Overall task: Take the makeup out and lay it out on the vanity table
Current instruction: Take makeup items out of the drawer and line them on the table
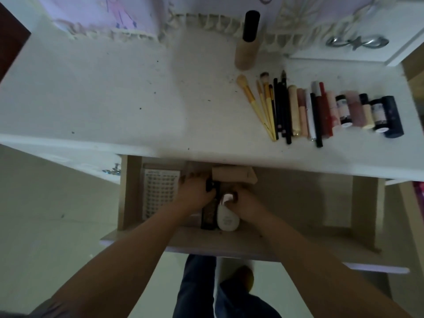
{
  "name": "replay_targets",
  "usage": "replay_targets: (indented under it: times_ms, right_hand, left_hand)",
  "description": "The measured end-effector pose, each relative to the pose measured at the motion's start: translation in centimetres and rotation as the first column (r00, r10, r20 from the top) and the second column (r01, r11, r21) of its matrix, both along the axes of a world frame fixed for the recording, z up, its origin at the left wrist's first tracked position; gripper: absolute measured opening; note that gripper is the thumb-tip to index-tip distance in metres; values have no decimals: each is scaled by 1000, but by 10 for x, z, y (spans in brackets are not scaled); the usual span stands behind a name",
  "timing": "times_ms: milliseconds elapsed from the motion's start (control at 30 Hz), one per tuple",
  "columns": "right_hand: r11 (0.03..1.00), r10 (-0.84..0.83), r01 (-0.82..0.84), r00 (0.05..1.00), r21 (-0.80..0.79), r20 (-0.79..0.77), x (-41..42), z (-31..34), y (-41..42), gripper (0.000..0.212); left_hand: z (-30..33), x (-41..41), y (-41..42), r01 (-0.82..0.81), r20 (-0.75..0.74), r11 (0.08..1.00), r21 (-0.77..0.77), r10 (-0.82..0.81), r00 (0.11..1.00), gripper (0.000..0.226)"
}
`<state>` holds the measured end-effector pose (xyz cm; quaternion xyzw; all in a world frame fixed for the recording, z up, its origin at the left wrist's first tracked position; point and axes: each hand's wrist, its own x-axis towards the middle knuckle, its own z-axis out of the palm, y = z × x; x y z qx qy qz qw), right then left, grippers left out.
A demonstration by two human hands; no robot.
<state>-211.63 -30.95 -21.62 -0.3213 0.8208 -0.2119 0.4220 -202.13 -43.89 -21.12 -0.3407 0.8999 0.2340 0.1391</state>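
Observation:
Both my hands are down in the open drawer (298,244) under the white vanity table (114,99). My left hand (195,195) grips a dark bottle (209,216) by its black cap. My right hand (246,200) grips the shiny top of a white teardrop-shaped bottle (228,220) right beside it. A beige box (234,175) lies just behind the hands, and a sheet of small lashes (159,191) lies at the drawer's left. On the tabletop at the right, a row of makeup (332,111) lies side by side: brushes, pencils, tubes and small bottles.
A tall beige bottle with a black cap (247,42) stands at the back of the table. A fringed cloth (206,21) hangs along the rear edge. A silver ornament (358,42) sits on a white box at the back right. My leg (206,290) is below the drawer.

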Motion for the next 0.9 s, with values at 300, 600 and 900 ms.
replay_targets:
  times_ms: [300,600,900]
  right_hand:
    - [999,-48,47,998,17,49,-9,18,27,50]
    - [998,-70,70,997,3,-34,-26,31,42,43]
    - [991,72,-78,996,-107,-51,-10,88,37,33]
  left_hand:
    - [3,-12,7,99,160,994,40,-104,982,81]
    - [8,-8,46,110,240,948,-298,-37,970,51]
    - [54,36,34,-122,-187,922,367,202,961,56]
